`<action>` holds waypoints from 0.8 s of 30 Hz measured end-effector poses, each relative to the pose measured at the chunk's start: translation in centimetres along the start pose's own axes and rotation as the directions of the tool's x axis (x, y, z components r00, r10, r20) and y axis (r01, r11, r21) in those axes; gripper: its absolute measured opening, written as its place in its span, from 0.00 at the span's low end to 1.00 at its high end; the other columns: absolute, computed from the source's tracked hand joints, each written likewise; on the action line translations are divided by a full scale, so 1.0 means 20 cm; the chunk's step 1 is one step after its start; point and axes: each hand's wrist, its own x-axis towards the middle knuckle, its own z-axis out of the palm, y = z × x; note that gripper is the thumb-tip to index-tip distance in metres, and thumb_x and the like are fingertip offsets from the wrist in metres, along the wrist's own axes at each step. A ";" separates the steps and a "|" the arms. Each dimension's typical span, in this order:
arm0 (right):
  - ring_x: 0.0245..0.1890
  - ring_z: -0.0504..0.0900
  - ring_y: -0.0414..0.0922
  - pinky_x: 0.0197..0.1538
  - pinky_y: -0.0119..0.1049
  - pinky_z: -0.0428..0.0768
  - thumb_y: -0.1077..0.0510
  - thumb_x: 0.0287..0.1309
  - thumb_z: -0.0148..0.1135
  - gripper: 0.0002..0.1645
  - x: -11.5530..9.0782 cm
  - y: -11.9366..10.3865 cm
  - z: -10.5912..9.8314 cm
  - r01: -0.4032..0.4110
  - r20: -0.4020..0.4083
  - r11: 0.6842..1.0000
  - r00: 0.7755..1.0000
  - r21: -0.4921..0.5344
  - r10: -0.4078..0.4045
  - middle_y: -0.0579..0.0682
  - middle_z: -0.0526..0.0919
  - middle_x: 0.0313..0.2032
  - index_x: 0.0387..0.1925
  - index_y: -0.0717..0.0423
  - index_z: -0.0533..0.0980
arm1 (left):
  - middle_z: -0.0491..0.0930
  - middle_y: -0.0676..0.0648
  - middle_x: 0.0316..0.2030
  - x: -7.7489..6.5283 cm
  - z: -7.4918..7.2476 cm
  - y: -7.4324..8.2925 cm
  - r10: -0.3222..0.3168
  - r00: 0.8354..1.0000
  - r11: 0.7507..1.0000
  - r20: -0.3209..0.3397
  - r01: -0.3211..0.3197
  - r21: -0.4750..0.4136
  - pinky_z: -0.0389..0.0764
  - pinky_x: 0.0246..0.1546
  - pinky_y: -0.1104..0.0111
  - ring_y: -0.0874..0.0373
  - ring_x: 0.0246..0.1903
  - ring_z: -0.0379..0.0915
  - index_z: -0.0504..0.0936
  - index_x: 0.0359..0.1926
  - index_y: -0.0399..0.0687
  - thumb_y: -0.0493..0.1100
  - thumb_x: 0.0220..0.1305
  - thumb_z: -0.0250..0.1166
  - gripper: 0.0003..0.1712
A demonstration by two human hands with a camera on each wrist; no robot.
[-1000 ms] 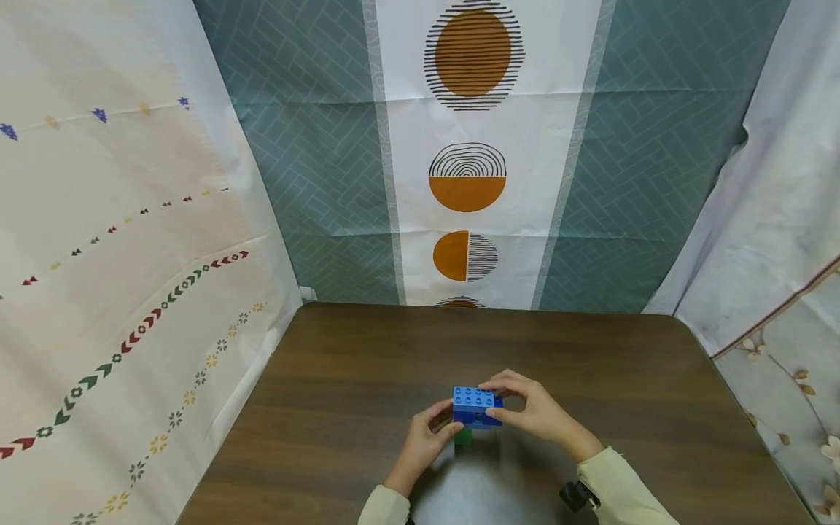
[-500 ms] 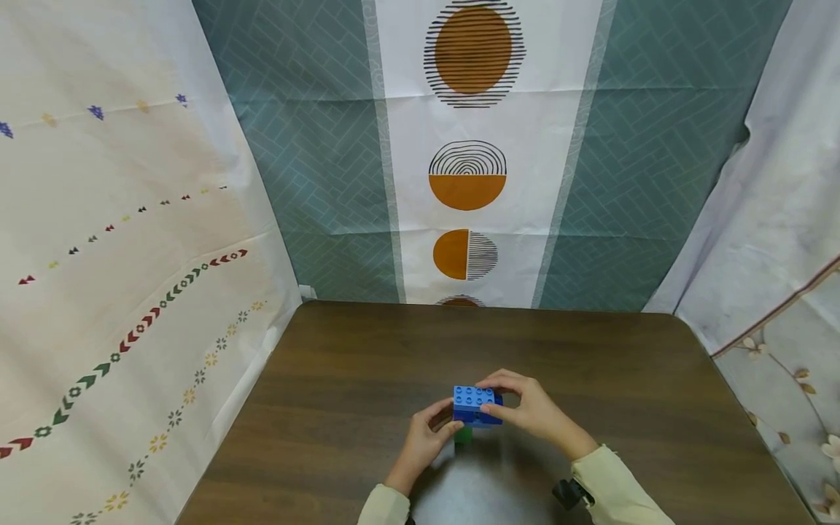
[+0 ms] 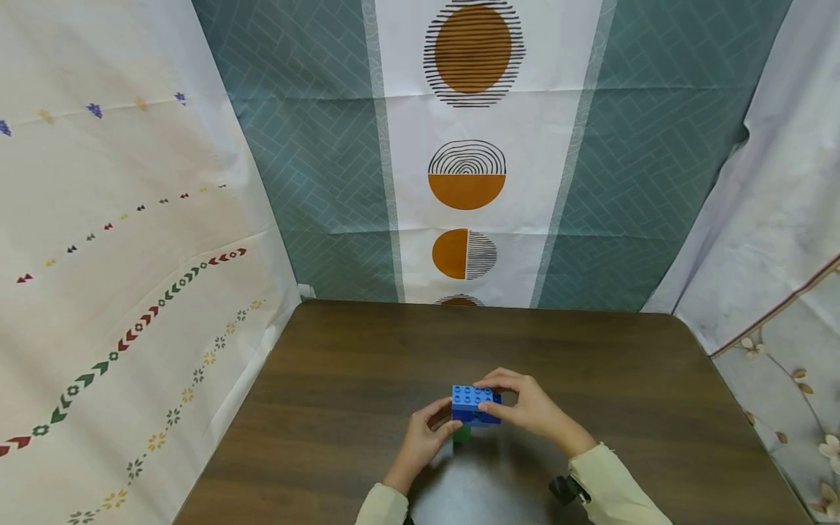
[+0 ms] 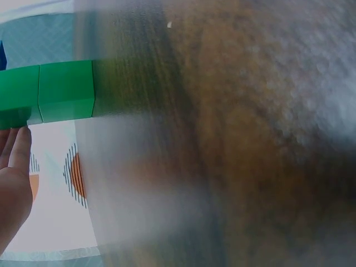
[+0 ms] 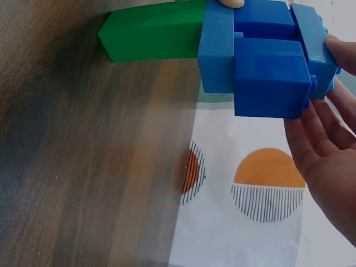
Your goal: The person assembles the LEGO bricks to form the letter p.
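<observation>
A stack of toy building bricks stands upright on the table. Two green bricks form its base, with a light-blue brick across them. Dark-blue bricks come above, capped by a second light-blue brick with studs up. From the left, my left hand holds the stack between thumb and fingers at the lower blue bricks. My right hand pinches the top light-blue brick, thumb on the near side and fingers at the far side. The left wrist view has my left fingers close by the green bricks.
The brown wooden table reaches back to a patterned cloth hanging behind it. White printed cloths hang on the left and right. A dark wrist device sits at the right sleeve.
My right hand has shifted slightly left along the top brick, its thumb now nearer the brick's middle. The left hand and the stack stay nearly in place.
</observation>
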 end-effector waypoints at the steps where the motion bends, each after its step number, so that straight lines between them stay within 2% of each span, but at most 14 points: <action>1: 0.42 0.77 0.41 0.44 0.34 0.81 0.48 0.56 0.69 0.20 0.00 0.00 0.00 0.003 0.000 1.000 1.000 -0.001 -0.003 0.42 0.80 0.45 0.50 0.50 0.81 | 0.78 0.34 0.52 0.00 0.00 0.01 0.001 1.000 1.000 0.000 -0.001 0.008 0.79 0.51 0.65 0.43 0.53 0.76 0.76 0.58 0.33 0.33 0.62 0.64 0.22; 7: 0.43 0.77 0.41 0.46 0.36 0.81 0.49 0.57 0.68 0.20 0.00 0.01 0.00 0.009 0.011 1.000 1.000 -0.008 -0.009 0.42 0.80 0.46 0.50 0.49 0.81 | 0.78 0.32 0.52 -0.03 0.00 0.11 0.014 1.000 1.000 0.009 -0.014 0.008 0.79 0.51 0.64 0.40 0.53 0.75 0.75 0.57 0.30 0.34 0.62 0.64 0.22; 15: 0.44 0.77 0.41 0.48 0.37 0.81 0.50 0.57 0.68 0.20 0.01 0.02 0.02 0.020 -0.016 1.000 1.000 -0.012 -0.020 0.42 0.80 0.45 0.51 0.48 0.80 | 0.77 0.34 0.53 0.01 -0.01 0.00 0.026 1.000 1.000 0.009 -0.026 0.007 0.79 0.51 0.64 0.43 0.53 0.75 0.75 0.58 0.33 0.32 0.62 0.64 0.23; 24: 0.42 0.77 0.39 0.47 0.34 0.81 0.49 0.55 0.69 0.18 0.00 0.00 0.09 0.012 -0.101 1.000 0.995 0.000 -0.012 0.40 0.79 0.42 0.48 0.46 0.81 | 0.78 0.33 0.52 0.00 -0.01 -0.01 0.048 0.999 0.999 -0.007 -0.048 0.003 0.80 0.51 0.63 0.42 0.52 0.76 0.76 0.56 0.31 0.33 0.60 0.66 0.23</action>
